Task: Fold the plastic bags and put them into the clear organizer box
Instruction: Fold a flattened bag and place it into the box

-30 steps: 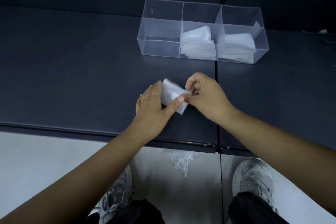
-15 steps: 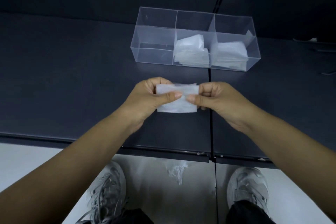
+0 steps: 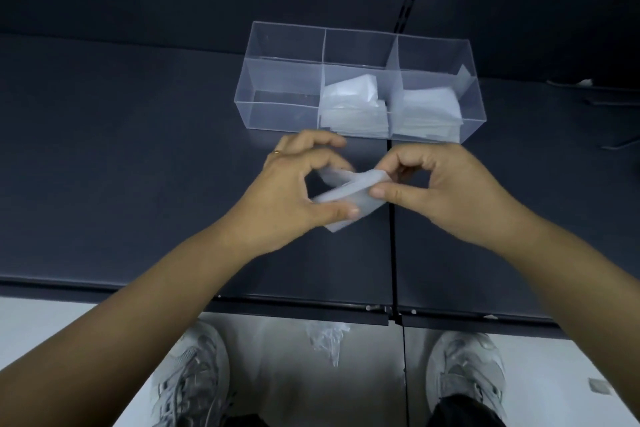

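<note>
Head view, near to far: shoes [image 3: 194, 378] on the floor [image 3: 52, 322], and crumpled plastic [image 3: 325, 336] lying between them just under the bench [image 3: 138, 149] edge. I took it for a bag waiting its turn, but couldn't confirm.

Over the bench, both hands were closed on one plastic bag [image 3: 349, 191], held in the air. The left hand [image 3: 287, 198] pinched the near-left end between thumb and fingers. The right hand [image 3: 440, 191] pinched the far-right end between thumb and forefinger.

I read the two-end pinch as keeping the slippery layers from springing open mid-fold. The bag was a narrow strip doubled into a loose loop. Its long axis ran hand to hand, tilted from near-left up to far-right.

Just beyond sat the organizer box [image 3: 280, 114], long side across the bench. Folded bags [image 3: 353, 104] were stacked in its middle and right compartments. I judged it was kept near for a short drop-in.
</note>
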`<control>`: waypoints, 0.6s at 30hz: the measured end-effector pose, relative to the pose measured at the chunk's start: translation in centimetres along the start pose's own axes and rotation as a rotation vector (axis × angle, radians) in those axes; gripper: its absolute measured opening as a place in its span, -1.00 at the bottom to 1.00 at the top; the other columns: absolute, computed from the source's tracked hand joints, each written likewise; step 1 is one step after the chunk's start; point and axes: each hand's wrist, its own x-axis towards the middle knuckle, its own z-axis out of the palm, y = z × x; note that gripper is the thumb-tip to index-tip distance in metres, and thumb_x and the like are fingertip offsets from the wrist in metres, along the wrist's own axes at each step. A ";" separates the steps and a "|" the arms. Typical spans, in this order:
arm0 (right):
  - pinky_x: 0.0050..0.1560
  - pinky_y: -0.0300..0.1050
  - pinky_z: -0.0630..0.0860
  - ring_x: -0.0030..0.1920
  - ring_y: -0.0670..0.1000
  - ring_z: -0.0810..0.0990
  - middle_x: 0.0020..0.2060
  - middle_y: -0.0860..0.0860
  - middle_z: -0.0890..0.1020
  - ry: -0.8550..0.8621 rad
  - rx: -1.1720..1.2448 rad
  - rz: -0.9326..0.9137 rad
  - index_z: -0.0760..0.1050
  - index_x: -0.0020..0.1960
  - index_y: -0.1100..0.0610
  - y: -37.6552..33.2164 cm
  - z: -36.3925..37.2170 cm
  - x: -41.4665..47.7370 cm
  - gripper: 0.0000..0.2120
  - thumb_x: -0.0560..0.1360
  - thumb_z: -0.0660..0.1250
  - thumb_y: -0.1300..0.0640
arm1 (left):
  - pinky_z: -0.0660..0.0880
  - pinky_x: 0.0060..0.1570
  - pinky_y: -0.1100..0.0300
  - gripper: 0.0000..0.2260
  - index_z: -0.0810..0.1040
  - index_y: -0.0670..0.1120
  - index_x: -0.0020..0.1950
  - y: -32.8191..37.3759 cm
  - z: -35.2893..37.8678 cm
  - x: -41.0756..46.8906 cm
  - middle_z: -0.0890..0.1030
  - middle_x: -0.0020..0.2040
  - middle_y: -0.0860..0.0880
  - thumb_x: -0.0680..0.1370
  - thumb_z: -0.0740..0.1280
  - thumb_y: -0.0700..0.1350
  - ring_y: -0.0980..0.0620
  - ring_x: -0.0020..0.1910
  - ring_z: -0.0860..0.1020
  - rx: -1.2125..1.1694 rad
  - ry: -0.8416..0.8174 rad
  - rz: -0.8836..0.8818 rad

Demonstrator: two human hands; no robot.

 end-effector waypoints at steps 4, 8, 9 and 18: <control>-0.20 -0.32 0.47 -0.29 -0.12 0.50 -0.34 -0.11 0.58 0.049 0.115 0.003 0.58 -0.24 -0.01 1.0 -1.5 0.3 -0.88 0.45 0.44 0.14 | 0.45 -0.01 0.29 -0.90 0.61 0.01 -0.20 -0.4 0.1 0.5 0.64 -0.13 0.08 0.42 0.47 0.00 0.13 -0.07 0.56 -0.140 0.037 -0.083; -0.20 -0.25 0.46 -0.29 -0.07 0.48 -0.32 0.02 0.56 0.361 0.298 0.160 0.55 -0.29 0.03 4.2 -4.0 2.4 -0.84 0.44 0.45 0.15 | 0.46 -0.18 0.44 -0.92 0.63 0.00 -0.21 -1.3 0.5 1.2 0.66 -0.25 0.07 0.48 0.45 -0.15 0.20 -0.26 0.58 -0.243 0.147 -0.135; -0.19 -0.26 0.46 -0.29 -0.08 0.50 -0.30 0.06 0.58 0.479 0.279 0.221 0.57 -0.26 0.08 5.3 -4.8 3.3 -0.87 0.44 0.45 0.16 | 0.46 -0.17 0.42 -0.90 0.62 0.01 -0.21 -1.7 0.8 1.1 0.66 -0.26 0.07 0.48 0.44 -0.17 0.19 -0.26 0.57 -0.227 0.170 -0.157; 0.22 0.00 0.43 0.16 0.14 0.49 0.08 0.13 0.56 0.682 -0.417 0.502 0.56 -0.20 0.04 10.5 -7.9 7.4 -0.88 0.38 0.42 0.01 | 0.25 0.12 0.46 -0.87 0.60 0.02 -0.19 -4.5 4.7 -2.8 0.56 -0.09 0.22 0.45 0.47 -0.20 0.16 -0.01 0.48 0.181 0.148 -0.093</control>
